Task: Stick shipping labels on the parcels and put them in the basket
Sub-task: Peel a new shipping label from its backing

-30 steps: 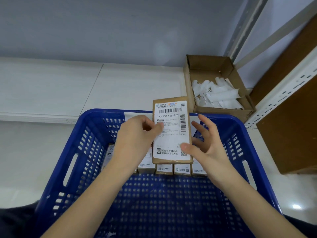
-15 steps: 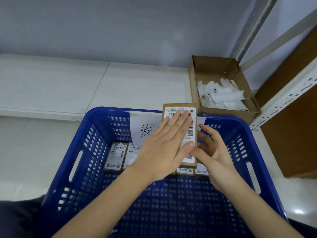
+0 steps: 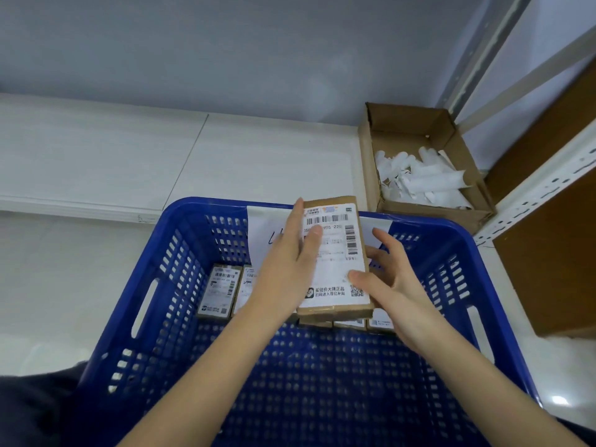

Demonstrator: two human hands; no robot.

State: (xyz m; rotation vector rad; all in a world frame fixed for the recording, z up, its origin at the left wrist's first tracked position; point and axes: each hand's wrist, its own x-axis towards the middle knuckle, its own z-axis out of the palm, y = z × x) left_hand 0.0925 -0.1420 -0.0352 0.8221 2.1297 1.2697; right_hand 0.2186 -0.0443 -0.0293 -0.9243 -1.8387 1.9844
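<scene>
Smoothing the shipping label (image 3: 335,253) onto the brown parcel (image 3: 333,309) looks like the step in hand. The parcel is held above the blue basket (image 3: 180,253), over its far half, tilted up toward the camera.

Left hand (image 3: 290,269): fingers straight and close together, lying flat along the parcel's left edge, thumb across the label's upper left. Right hand (image 3: 396,282): fingers spread, cupping the right side from behind, thumb tip pressing the label's lower right.

To do it well, I'd say: wipe from the label's middle out to its edges, then press the corners. The label appears nearly as wide as the parcel face, so check that no edge hangs over.

Labelled parcels (image 3: 221,291) stand in a row along the basket's far wall; part of the row is hidden behind the hands. A paper sign (image 3: 267,227) hangs on that wall. The near half of the basket floor shows only blue mesh, so there's room to start a second row. Lower between the side walls, keeping clear of the rim.

Outside the basket's far right corner, an open cardboard box (image 3: 380,150) of white backing strips (image 3: 429,182) sits on the floor. Metal shelving (image 3: 548,185) is close on the right, which limits swing that way.
</scene>
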